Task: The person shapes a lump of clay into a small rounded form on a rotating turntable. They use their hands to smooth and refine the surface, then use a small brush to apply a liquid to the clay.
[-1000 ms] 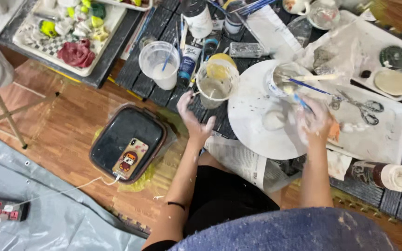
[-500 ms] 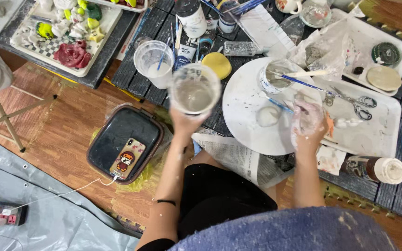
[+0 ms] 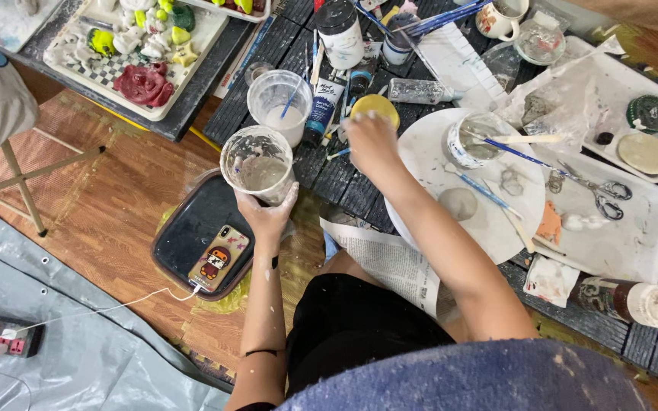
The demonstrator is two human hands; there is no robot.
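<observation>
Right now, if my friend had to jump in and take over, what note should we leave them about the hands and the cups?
Left hand: fingers wrapped around a clear plastic cup of cloudy grey water, held up above the dark tray with the phone.
Right hand: empty, reaching over the slatted table toward the round yellow lid.
A second clear cup with a blue brush stands behind.
Done: cup is lifted off the table.
Left: it has not been put down or emptied; the lid is not yet gripped.

Clear cup [image 3: 257, 164], cloudy grey-white inside. Yellow lid [image 3: 375, 106]. Dark slatted counter [image 3: 329, 171]. White round board [image 3: 489, 221]. Black tray [image 3: 192, 228]. Far-left tray [image 3: 207, 34]: checkered, with red, green, yellow pieces.
</observation>
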